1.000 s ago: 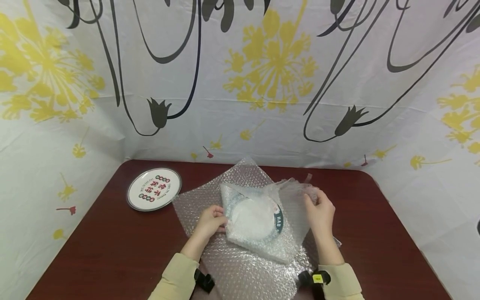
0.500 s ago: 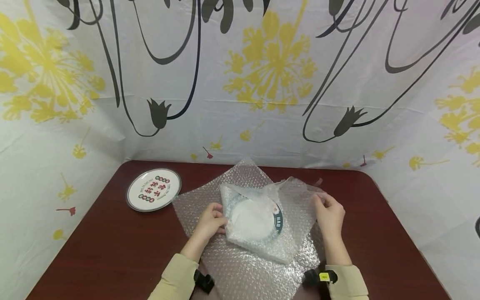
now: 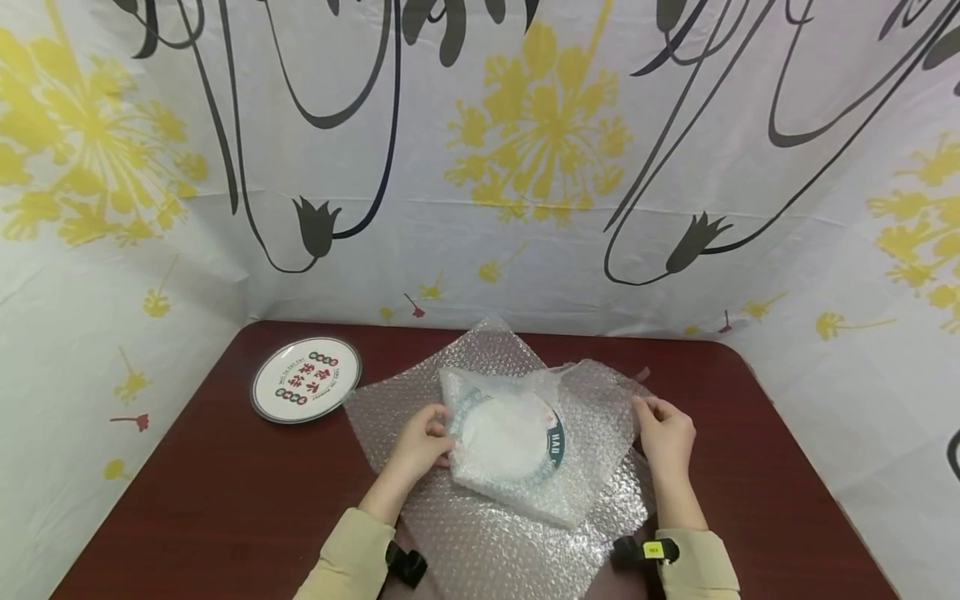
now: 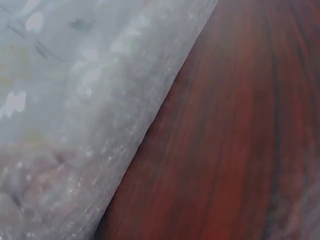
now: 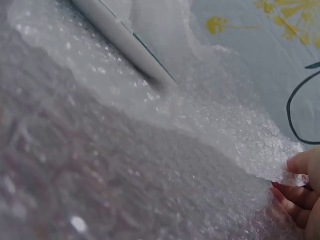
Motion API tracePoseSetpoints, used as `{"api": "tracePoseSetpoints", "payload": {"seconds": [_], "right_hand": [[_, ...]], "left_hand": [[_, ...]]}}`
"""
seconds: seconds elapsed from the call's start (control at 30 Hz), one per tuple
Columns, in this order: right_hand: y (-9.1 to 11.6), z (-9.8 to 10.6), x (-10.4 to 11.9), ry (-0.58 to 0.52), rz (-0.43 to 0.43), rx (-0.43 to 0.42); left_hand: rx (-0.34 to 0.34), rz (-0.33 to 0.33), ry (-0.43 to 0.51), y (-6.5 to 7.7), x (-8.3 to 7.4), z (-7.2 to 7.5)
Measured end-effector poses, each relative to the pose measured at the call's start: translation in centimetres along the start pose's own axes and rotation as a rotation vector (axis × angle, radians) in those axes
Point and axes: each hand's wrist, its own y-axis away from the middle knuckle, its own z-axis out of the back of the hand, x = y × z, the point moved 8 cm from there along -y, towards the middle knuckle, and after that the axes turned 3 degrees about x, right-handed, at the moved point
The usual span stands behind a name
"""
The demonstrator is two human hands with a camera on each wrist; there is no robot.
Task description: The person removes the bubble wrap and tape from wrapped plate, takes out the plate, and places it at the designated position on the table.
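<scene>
A white plate (image 3: 504,437) with a dark teal printed patch lies partly covered in bubble wrap at the middle of the table. In the head view my left hand (image 3: 415,440) grips the left edge of this wrapped bundle between thumb and fingers. On the other side my right hand (image 3: 667,436) pinches the outer corner of a bubble wrap flap (image 3: 606,400), stretched out to the right. The right wrist view shows thumb and fingertips on that corner, with the plate's rim (image 5: 127,45) standing behind the wrap. Only wrap and table appear in the left wrist view.
Under the bundle spreads a larger bubble wrap sheet (image 3: 495,550), reaching toward the near edge. A second plate (image 3: 306,381) with red characters lies at the back left of the dark red table (image 3: 247,500). A patterned cloth (image 3: 450,167) surrounds the table.
My right hand has moved right and slightly toward me, drawing the wrap flap outward and flatter. The left hand has kept its hold in about the same place.
</scene>
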Motion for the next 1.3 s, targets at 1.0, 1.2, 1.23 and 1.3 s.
{"api": "tracePoseSetpoints", "payload": {"seconds": [1.0,1.2,1.23,1.3], "right_hand": [[-0.3,-1.0,-3.0,0.058,-0.085,0.110],[-0.2,-0.7,-2.1,0.106,-0.005,0.087],[-0.2,-0.7,-1.8,0.118,0.015,0.081],[-0.1,-0.6,-1.3,0.135,0.054,0.069]], "left_hand": [[0.092,-0.080,-0.345,0.8,-1.6,-0.8],[0.111,-0.072,-0.353,0.8,-1.6,-0.9],[0.114,-0.073,-0.352,0.8,-1.6,-0.9],[0.120,-0.075,-0.351,0.8,-1.6,-0.9]]}}
